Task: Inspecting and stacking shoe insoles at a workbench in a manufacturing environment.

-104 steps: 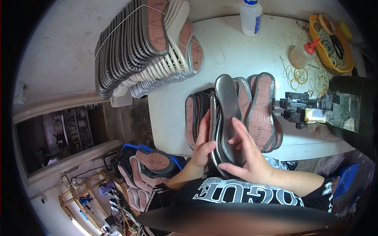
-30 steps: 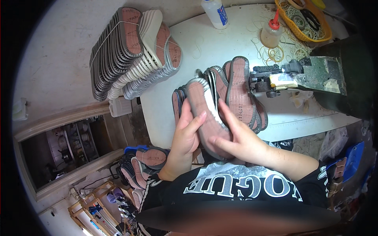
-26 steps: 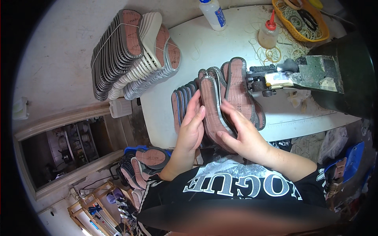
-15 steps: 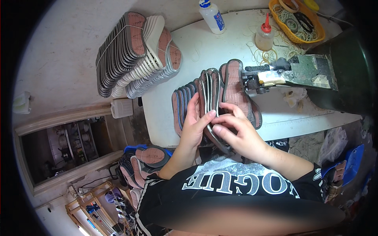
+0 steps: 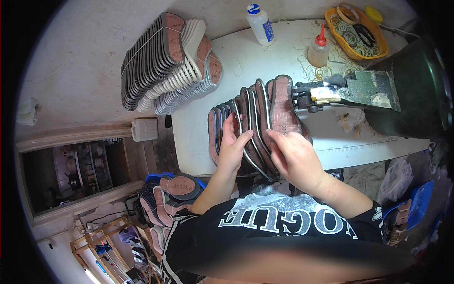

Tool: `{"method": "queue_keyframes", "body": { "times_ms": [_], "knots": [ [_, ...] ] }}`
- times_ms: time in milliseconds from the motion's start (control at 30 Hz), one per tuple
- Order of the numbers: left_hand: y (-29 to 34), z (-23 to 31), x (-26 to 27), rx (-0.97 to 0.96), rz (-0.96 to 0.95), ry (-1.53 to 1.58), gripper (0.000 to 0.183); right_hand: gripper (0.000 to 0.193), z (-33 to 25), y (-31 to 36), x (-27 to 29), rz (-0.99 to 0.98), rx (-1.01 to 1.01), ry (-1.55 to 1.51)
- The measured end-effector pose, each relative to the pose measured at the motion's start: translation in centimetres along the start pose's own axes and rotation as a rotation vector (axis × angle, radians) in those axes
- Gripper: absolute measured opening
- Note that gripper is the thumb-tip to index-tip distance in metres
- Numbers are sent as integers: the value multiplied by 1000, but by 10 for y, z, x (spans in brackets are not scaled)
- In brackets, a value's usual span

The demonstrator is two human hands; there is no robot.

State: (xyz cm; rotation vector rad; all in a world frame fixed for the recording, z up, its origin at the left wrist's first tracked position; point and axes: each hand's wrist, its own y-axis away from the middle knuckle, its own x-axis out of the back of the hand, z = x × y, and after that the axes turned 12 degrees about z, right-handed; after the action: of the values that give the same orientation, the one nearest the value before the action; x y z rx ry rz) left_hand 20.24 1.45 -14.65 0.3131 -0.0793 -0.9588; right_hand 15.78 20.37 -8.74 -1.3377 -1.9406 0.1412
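Observation:
A few shoe soles [image 5: 254,123] with brownish-pink faces and pale shiny edge strips stand side by side, fanned apart, between my two hands. My left hand [image 5: 231,149] is closed on the left side of this bunch, its thumb over the near edges. On the other side my right hand [image 5: 297,154] pinches the edge of the rightmost sole in the bunch. Left of them, a row of soles [image 5: 216,130] with dark and blue edges rests on the table. Another pinkish sole [image 5: 285,106] lies at the right, by the head of a green machine [image 5: 364,90].
Tied stacks of soles [image 5: 153,59] stand at the back left of the white table [image 5: 231,49]. Behind are a white bottle [image 5: 261,29], a red-tipped squeeze bottle [image 5: 318,49] and a yellow basket [image 5: 336,39] of bands. More soles [image 5: 177,187] sit low at the left.
The bunch of soles has spread wider apart. My right hand has shifted right and turned, now pinching the edge of the rightmost one. My left hand stays on the bunch.

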Motion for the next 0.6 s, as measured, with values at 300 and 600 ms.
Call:
{"method": "queue_keyframes", "body": {
  "times_ms": [300,600],
  "knots": [
    [0,8,0,225,-190,284,65,30,-14,3,5,-46,-4,-203],
    [1,-8,37,-227,-50,-672,66,22,-1,8,-26,-182,-188,-54]
  ]
}}
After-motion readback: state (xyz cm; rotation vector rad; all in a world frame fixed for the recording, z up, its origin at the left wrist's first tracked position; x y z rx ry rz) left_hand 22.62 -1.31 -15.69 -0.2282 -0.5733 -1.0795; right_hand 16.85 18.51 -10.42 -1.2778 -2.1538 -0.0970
